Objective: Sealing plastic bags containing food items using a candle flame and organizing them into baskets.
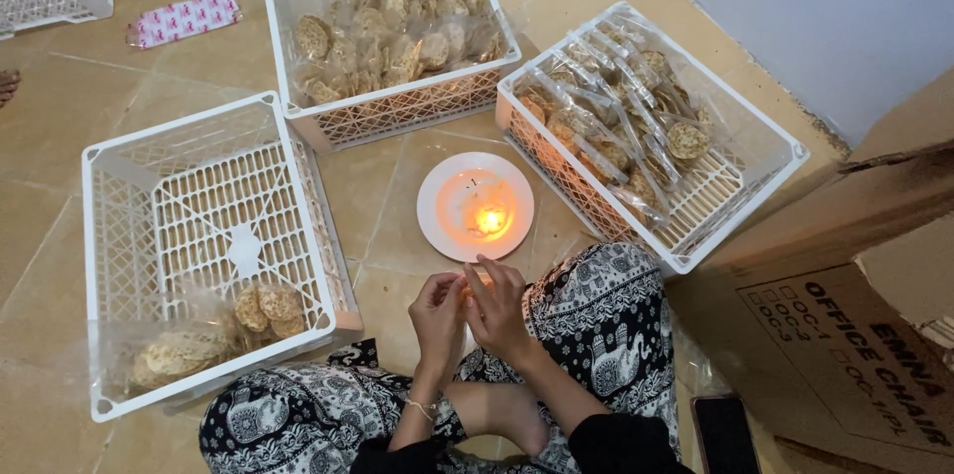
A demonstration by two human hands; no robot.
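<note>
Both my hands, left hand (438,310) and right hand (496,307), pinch a clear snack packet (466,287) just beside the candle flame (490,222) on the white plate (434,227); dipping lower risks scorched plastic or fingertips.

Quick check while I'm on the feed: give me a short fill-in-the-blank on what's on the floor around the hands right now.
1. The candle flame burns on a round white ____.
2. The number of white baskets holding packed crackers is ____.
3. The left hand and right hand hold a small packet just ____ the plate, on the person's side.
4. The basket at the left has crackers only at its ____ end.

Missing words: plate; three; below; near
</note>
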